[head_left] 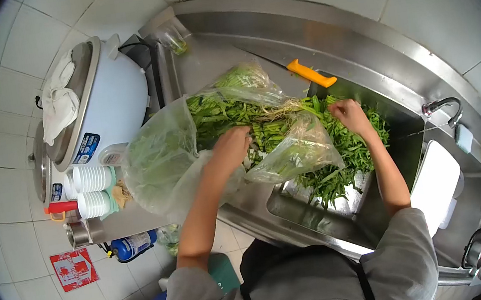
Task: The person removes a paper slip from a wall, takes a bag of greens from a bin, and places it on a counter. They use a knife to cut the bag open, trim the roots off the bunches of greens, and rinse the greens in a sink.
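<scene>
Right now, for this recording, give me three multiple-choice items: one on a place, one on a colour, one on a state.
1. Where does the knife lie?
A. On the steel counter behind the sink
B. On the floor
C. On the rice cooker lid

2. What colour is the knife's handle?
A. Blue
B. Orange-yellow
C. Black

3. How is the clear plastic bag of leafy greens?
A. Knotted shut
B. Open, with greens spilling toward the sink
C. Hanging on the wall

Answers: 1 A, it rests on the counter by the wall, past the sink. 2 B, the handle is bright orange-yellow. 3 B, the left hand reaches into its open mouth while the right hand is on the greens over the sink.
</scene>
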The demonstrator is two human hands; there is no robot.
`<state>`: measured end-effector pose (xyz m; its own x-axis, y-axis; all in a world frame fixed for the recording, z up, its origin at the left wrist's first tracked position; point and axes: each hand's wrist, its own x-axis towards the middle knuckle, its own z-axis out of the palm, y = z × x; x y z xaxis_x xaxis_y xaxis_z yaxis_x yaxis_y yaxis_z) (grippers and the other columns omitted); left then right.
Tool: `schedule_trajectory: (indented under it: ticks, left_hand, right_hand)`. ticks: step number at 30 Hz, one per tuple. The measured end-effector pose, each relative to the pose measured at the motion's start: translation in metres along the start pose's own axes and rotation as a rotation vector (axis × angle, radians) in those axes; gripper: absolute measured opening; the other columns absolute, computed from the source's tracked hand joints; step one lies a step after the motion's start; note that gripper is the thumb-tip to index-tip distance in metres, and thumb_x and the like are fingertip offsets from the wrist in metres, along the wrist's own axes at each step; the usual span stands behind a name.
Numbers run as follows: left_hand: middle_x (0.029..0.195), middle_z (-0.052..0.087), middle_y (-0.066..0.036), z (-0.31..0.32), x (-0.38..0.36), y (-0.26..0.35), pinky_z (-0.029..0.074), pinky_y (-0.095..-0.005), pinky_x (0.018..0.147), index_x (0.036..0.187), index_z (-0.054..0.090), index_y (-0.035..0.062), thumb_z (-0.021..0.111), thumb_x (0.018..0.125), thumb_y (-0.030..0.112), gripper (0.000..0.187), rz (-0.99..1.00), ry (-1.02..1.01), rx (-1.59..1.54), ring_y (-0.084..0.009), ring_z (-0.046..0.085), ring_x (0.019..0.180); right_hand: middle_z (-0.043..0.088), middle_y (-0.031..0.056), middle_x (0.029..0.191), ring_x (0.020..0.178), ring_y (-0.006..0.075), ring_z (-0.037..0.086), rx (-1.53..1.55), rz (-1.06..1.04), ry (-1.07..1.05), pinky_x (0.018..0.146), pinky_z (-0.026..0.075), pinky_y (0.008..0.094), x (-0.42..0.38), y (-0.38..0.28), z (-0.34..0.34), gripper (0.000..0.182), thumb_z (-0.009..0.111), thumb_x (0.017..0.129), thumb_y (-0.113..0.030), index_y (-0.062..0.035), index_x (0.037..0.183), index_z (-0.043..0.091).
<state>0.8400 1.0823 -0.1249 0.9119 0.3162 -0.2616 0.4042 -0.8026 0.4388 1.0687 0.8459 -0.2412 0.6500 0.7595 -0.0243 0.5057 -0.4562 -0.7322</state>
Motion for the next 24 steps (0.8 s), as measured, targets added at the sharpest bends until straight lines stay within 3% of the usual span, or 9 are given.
schedule_trajectory:
  ticks: [1,3,6,8,12,15,16,20,24]
  left_hand:
    - [0.108,0.057,-0.021,0.004,0.005,-0.007,0.042,-0.0405,0.086,0.110,0.055,-0.0020,0.053,0.084,0.015,0.031,-0.035,-0.054,0.030,-0.0354,0.053,0.101]
    - [0.109,0.056,-0.022,0.009,0.007,-0.010,0.042,-0.0404,0.086,0.111,0.054,-0.0024,0.056,0.083,0.017,0.034,-0.089,-0.162,0.077,-0.0352,0.052,0.103]
    - [0.107,0.056,-0.023,0.015,0.001,-0.018,0.042,-0.0407,0.086,0.111,0.054,-0.0025,0.059,0.081,0.019,0.037,-0.080,-0.301,0.140,-0.0360,0.053,0.102]
    - [0.104,0.057,-0.025,0.013,-0.008,-0.026,0.042,-0.0419,0.085,0.114,0.052,-0.0037,0.060,0.081,0.020,0.041,-0.086,-0.444,0.157,-0.0376,0.054,0.099]
    - [0.099,0.057,-0.027,-0.002,-0.022,-0.055,0.042,-0.0444,0.082,0.111,0.050,-0.0069,0.056,0.083,0.018,0.038,-0.187,-0.133,0.017,-0.0401,0.054,0.096]
    - [0.096,0.058,-0.027,0.002,-0.008,-0.075,0.042,-0.0446,0.082,0.110,0.051,-0.0056,0.055,0.083,0.018,0.036,-0.184,0.156,-0.047,-0.0402,0.054,0.095]
    - [0.096,0.058,-0.026,-0.008,-0.006,-0.076,0.042,-0.0441,0.082,0.111,0.051,-0.0052,0.055,0.083,0.017,0.036,-0.159,0.202,-0.081,-0.0394,0.054,0.095]
    - [0.095,0.059,-0.025,-0.031,0.003,-0.059,0.043,-0.0420,0.082,0.111,0.052,-0.0035,0.055,0.083,0.013,0.033,-0.083,0.191,-0.166,-0.0372,0.055,0.095]
    - [0.097,0.058,-0.025,-0.039,0.028,-0.081,0.045,-0.0418,0.082,0.099,0.057,-0.0046,0.055,0.078,0.004,0.023,-0.085,0.168,0.079,-0.0366,0.055,0.095]
  right_hand:
    - [0.065,0.0148,0.083,0.074,0.0254,0.064,-0.056,-0.100,0.127,0.068,0.050,0.0324,0.012,-0.018,-0.003,0.023,0.061,0.074,-0.012,-0.0027,0.096,0.064]
    - [0.064,0.0139,0.084,0.077,0.0280,0.063,0.063,-0.121,0.066,0.070,0.050,0.0351,0.032,-0.057,0.007,0.025,0.065,0.072,-0.015,-0.0042,0.095,0.064]
    - [0.061,0.0124,0.091,0.086,0.0295,0.060,-0.261,-0.135,-0.130,0.075,0.047,0.0381,0.053,-0.066,0.036,0.031,0.067,0.068,-0.017,-0.0043,0.095,0.061]
    - [0.060,0.0138,0.091,0.086,0.0308,0.059,-0.300,-0.070,-0.137,0.075,0.047,0.0390,0.058,-0.067,0.036,0.029,0.067,0.068,-0.017,-0.0045,0.094,0.061]
    - [0.060,0.0156,0.098,0.091,0.0326,0.057,-0.298,-0.125,-0.115,0.077,0.047,0.0406,0.063,-0.090,0.008,0.030,0.062,0.070,-0.017,-0.0080,0.099,0.059]
    - [0.059,0.0190,0.097,0.092,0.0353,0.056,-0.475,-0.033,-0.309,0.077,0.046,0.0419,0.068,-0.073,0.031,0.032,0.059,0.072,-0.014,-0.0070,0.103,0.057]
    - [0.058,0.0212,0.094,0.089,0.0370,0.056,-0.403,-0.233,-0.080,0.075,0.046,0.0450,0.064,-0.041,0.059,0.028,0.054,0.073,-0.009,-0.0045,0.100,0.056]
    - [0.057,0.0197,0.091,0.085,0.0369,0.056,-0.485,-0.076,-0.052,0.072,0.046,0.0459,0.059,-0.064,0.039,0.023,0.052,0.072,-0.004,-0.0025,0.094,0.056]
    - [0.056,0.0163,0.094,0.082,0.0349,0.057,-0.474,-0.280,0.260,0.070,0.048,0.0411,0.057,-0.140,0.005,0.025,0.056,0.071,-0.005,-0.0033,0.095,0.056]
